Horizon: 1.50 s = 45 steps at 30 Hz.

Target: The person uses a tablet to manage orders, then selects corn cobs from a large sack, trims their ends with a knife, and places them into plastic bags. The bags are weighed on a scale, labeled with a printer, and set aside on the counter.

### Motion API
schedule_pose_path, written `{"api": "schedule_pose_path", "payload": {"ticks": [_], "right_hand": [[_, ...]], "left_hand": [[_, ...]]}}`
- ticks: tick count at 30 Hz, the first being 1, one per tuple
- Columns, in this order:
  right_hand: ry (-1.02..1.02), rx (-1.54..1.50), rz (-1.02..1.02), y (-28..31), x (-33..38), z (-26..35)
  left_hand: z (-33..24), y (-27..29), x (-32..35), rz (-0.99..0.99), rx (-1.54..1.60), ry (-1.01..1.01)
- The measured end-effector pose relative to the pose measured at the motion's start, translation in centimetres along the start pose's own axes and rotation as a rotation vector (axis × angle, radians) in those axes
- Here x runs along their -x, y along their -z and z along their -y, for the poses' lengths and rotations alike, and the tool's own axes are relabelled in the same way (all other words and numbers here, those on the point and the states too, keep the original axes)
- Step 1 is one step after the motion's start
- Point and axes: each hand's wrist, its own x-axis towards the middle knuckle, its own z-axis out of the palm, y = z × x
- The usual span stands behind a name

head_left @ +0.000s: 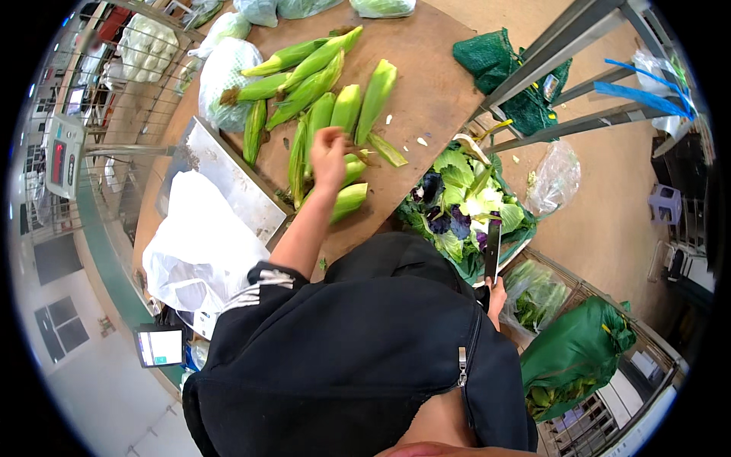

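Several ears of corn in green husks (311,90) lie across the brown tabletop (426,57). Over the nearer ears is my left hand (329,158), its fingers loosely bent and a little apart, with nothing visible in them. Close by it, another ear of corn (349,199) has a pale cut end, and a loose strip of husk (388,150) lies to the right. Low at my right side, my right hand (496,299) is closed around the handle of a knife (493,247). The dark blade points away from me, above a bin of leafy trimmings (457,186).
On the left are a metal scale plate (228,179), a white plastic bag (194,236) and a scale display (62,158). Bagged vegetables (228,76) line the table's far left edge. Metal rack bars (560,61) rise at the right, with green sacks (575,354) nearby.
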Motion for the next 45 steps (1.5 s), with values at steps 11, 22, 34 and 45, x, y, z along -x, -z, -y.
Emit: {"api": "schedule_pose_path", "payload": {"ticks": [11, 22, 34, 45], "right_hand": [[0.11, -0.044, 0.064, 0.4, -4.1, 4.0], [0.015, -0.363, 0.007, 0.4, -3.6, 6.5], [0.059, -0.289, -0.047, 1.7, -1.9, 5.1], [0.077, -0.271, -0.014, 0.7, -1.9, 4.4]], "left_hand": [[5.7, 18.8, -6.8, 0.284, -0.499, 0.56], [-10.3, 6.6, -0.5, 0.231, -0.464, -0.472], [2.2, 0.8, 2.7, 0.188, -1.054, -0.032], [4.4, -11.2, -0.7, -0.342, -1.1, 0.317]]}}
